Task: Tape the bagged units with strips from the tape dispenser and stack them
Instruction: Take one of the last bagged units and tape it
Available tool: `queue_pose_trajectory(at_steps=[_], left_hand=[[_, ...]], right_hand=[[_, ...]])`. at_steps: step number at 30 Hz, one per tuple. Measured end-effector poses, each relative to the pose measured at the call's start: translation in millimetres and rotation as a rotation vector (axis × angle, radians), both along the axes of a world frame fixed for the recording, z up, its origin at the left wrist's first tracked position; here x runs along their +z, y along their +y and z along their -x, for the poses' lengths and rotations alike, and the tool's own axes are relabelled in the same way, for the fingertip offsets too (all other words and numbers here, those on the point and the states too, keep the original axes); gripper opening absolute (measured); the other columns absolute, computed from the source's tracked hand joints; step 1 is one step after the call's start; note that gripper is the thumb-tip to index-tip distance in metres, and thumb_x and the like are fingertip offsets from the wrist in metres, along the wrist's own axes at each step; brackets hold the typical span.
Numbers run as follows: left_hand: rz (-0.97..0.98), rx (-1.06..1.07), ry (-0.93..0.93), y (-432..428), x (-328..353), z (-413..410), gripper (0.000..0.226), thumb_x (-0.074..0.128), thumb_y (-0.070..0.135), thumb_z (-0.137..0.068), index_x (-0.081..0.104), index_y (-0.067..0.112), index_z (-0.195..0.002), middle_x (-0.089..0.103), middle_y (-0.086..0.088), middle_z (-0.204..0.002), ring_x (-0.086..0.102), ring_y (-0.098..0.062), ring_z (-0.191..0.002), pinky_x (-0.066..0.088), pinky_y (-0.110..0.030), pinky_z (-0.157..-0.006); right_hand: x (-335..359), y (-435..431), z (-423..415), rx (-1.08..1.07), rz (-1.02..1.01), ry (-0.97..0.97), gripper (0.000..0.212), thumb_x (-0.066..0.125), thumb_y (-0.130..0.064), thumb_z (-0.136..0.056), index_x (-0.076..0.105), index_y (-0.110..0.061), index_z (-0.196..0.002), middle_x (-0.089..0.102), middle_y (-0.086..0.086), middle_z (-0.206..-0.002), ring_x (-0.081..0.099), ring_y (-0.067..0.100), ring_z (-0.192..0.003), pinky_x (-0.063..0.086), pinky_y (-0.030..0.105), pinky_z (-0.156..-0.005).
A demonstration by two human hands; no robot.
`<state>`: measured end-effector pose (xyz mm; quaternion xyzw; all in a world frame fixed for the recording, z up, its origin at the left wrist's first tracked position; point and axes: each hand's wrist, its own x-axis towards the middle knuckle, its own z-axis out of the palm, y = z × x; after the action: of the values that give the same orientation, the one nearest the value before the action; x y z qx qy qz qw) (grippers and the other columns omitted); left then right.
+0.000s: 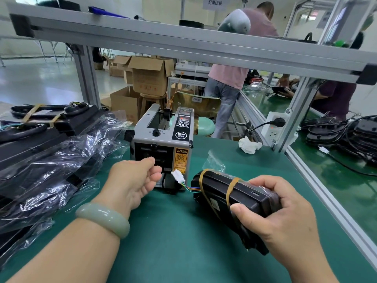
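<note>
A grey automatic tape dispenser [163,139] stands at the middle of the green table. My left hand [132,180] reaches at its front outlet slot, fingers relaxed, thumb and fingertips just by the opening; whether it touches a strip I cannot tell. My right hand [285,217] grips a black bagged unit [230,193] with two brownish tape bands around it. The unit's coloured wires and white connector [177,175] point toward the dispenser. Several black units in clear bags [51,164] lie piled at the left.
A crumpled white tissue [250,145] lies behind the unit near a power strip [274,127]. An aluminium frame rail [326,193] bounds the table on the right, with black parts and cables beyond. A shelf beam crosses overhead. People work at the bench behind.
</note>
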<state>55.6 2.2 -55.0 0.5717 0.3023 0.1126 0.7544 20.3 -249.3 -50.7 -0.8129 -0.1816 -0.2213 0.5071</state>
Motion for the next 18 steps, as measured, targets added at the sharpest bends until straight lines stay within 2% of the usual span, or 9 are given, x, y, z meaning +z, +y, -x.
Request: queue_pose_trajectory(at_steps=[5, 11, 15, 18], left_hand=[[0.086, 0.029, -0.018, -3, 6, -6, 0.014, 0.062, 0.022, -0.092, 0.057, 0.014, -0.082, 0.065, 0.003, -0.047, 0.058, -0.001, -0.036, 0.042, -0.011, -0.034], [0.098, 0.128, -0.011, -7, 2, -15, 0.011, 0.061, 0.019, -0.092, 0.058, 0.011, -0.086, 0.068, -0.004, -0.069, 0.059, -0.002, -0.037, 0.041, -0.011, -0.033], [0.058, 0.188, 0.003, -10, -1, -17, 0.008, 0.058, 0.015, -0.090, 0.060, 0.007, -0.088, 0.067, -0.003, -0.069, 0.058, -0.004, -0.043, 0.039, -0.011, -0.033], [0.068, 0.141, -0.019, -14, 4, -7, 0.013, 0.056, 0.015, -0.090, 0.061, 0.009, -0.080, 0.064, 0.002, -0.062, 0.054, 0.000, -0.038, 0.038, -0.010, -0.034]], right_hand=[[-3, 1, 0, -0.015, 0.007, 0.001, 0.050, 0.074, -0.056, -0.041, 0.062, -0.041, -0.088, 0.067, -0.016, -0.075, 0.063, 0.005, -0.065, 0.046, 0.008, -0.056], [-7, 0, 0, -0.024, 0.040, -0.014, 0.053, 0.074, -0.056, -0.043, 0.063, -0.038, -0.091, 0.068, -0.010, -0.076, 0.064, 0.012, -0.067, 0.053, 0.024, -0.062], [-9, 1, -1, 0.027, 0.056, -0.082, 0.047, 0.076, -0.049, -0.050, 0.062, -0.032, -0.092, 0.063, -0.010, -0.074, 0.061, 0.019, -0.065, 0.053, 0.037, -0.062], [-9, 1, -4, 0.033, 0.067, -0.155, 0.040, 0.074, -0.047, -0.054, 0.059, -0.030, -0.087, 0.059, -0.008, -0.081, 0.060, 0.016, -0.069, 0.050, 0.032, -0.063]])
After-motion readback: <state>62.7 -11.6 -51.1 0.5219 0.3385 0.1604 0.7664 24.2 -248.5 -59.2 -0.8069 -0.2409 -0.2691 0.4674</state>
